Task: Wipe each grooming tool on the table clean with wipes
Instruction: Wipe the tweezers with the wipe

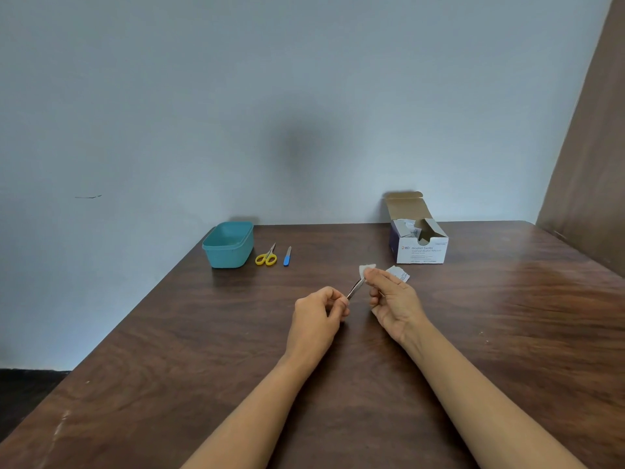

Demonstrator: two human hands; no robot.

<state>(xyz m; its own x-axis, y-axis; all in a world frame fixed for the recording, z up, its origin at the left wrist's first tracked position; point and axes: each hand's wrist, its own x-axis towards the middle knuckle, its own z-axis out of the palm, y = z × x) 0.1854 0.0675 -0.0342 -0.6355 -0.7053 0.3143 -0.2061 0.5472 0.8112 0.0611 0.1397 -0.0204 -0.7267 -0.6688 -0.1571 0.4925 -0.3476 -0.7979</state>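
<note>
Left hand (319, 316) pinches the near end of the slim metal tool (354, 290) above the worktop (473, 333), its long axis slanting far-right into the wipe (366, 269) the right hand (392, 299) pinches round its tip, so the stroke should follow that line.

The table (473, 333) is dark wood grain with a soft sheen; the tub (230, 247) smooth teal plastic; the box (421, 247) white printed card, raw brown inside; the tweezers (354, 289) shiny metal; the wipe (365, 268) soft white cloth
</note>
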